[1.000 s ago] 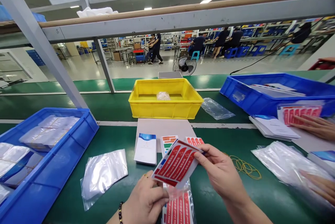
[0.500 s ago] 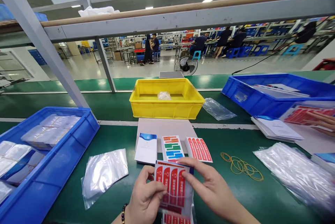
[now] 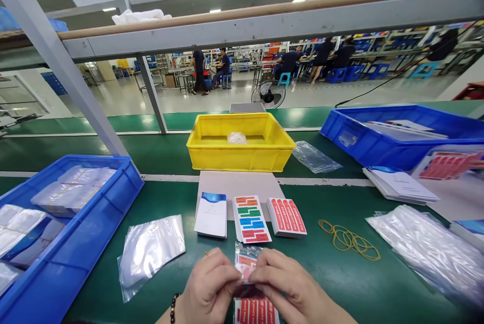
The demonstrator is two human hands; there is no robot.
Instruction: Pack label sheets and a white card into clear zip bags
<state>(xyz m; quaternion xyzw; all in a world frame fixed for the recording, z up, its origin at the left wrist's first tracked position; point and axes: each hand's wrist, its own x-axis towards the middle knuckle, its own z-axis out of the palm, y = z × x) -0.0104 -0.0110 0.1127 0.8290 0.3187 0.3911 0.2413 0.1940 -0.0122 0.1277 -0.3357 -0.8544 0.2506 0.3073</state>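
At the near middle of the worktop (image 3: pixel 336 283), the left hand (image 3: pixel 214 286) and right hand (image 3: pixel 289 283) pinch a clear bag (image 3: pixel 245 259), sheets seemingly already inside; an apparently filled packet (image 3: pixel 257 311) lies nearer, while red sticker sheets (image 3: pixel 288 217) beyond look unpacked.

Around the wrist of the person's left hand (image 3: pixel 212 286) sits a bracelet (image 3: pixel 173 308) of round, dark, glossy beads with golden accents; a slim gold-coloured ring (image 3: pixel 206 254) circles one finger. The right hand (image 3: pixel 289 283) is bare.
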